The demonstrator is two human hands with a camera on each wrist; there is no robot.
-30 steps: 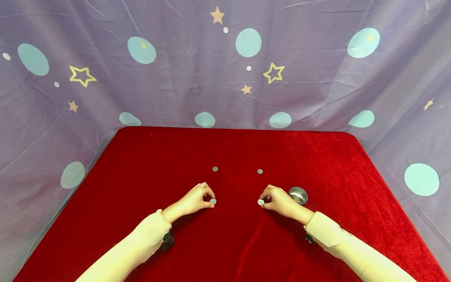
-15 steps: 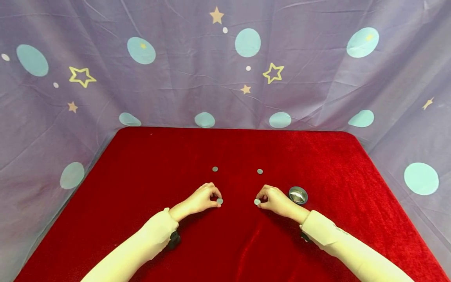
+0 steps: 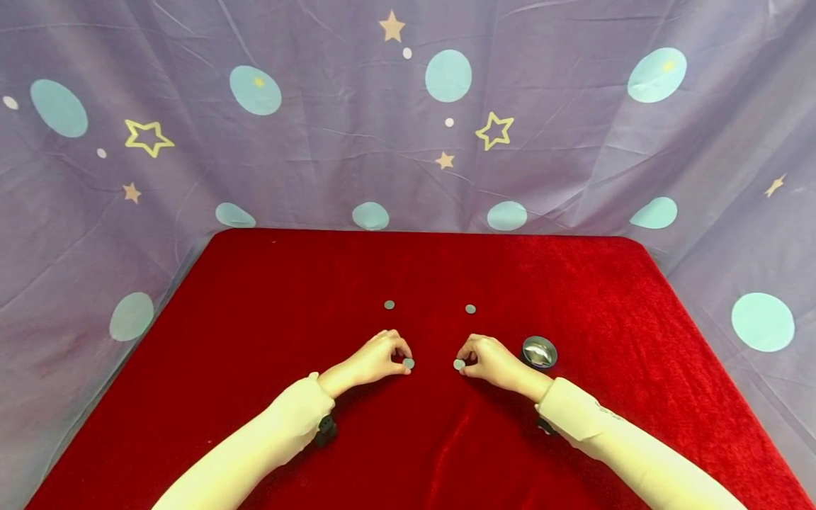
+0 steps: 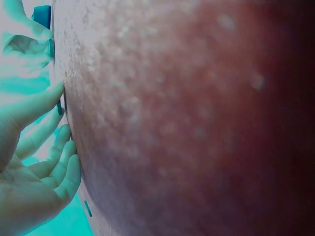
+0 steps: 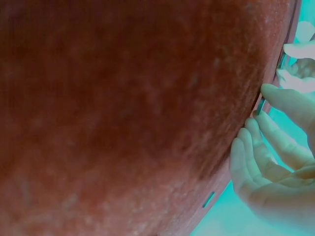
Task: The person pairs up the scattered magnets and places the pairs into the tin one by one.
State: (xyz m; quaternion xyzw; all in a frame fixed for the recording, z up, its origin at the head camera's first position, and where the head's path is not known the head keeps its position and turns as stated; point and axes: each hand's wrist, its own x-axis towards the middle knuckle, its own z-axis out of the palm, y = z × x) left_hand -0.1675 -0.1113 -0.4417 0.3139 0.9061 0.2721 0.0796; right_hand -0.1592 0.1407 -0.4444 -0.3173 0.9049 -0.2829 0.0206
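Note:
Near the middle of the red cloth, my left hand (image 3: 376, 358) pinches a small pale round disc (image 3: 409, 363) between thumb and forefinger. Facing it, my right hand (image 3: 491, 361) pinches a matching disc (image 3: 459, 365) the same way. A short gap of cloth separates the two held discs. In the left wrist view the left disc (image 4: 59, 107) stands on edge against the cloth, and in the right wrist view so does the right disc (image 5: 260, 106). Farther back lie two more discs, a left one (image 3: 389, 304) and a right one (image 3: 470, 309).
A small shiny metal bowl (image 3: 539, 354) stands just behind my right wrist. The red velvet cloth (image 3: 287, 283) covers the table, which has a rounded far edge. A purple curtain (image 3: 331, 106) with stars and dots hangs around the back and sides.
My left hand has moved right and my right hand has moved left, each with its disc, so the two discs are closer together. The two farther discs and the bowl have stayed put.

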